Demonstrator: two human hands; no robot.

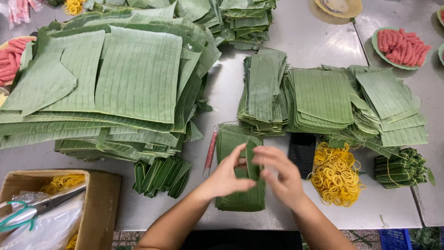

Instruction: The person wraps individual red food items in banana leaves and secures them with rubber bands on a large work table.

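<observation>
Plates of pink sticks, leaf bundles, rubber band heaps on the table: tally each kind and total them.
Plates of pink sticks: 2, one far right, one at the left edge
Folded leaf bundles: 2, one left, one right
Loose rubber band heaps on the table: 2, one near the right hand, one at top left
Total: 6

A brown cardboard box sat open at the lower left corner, on the edge of the metal table. Inside it lay a clear plastic bag, crumpled and pale, filling the near part of the box. A dark, flat rectangular device, its blank black screen facing up, lay between the leaf stacks and the yellow rubber bands.
</observation>
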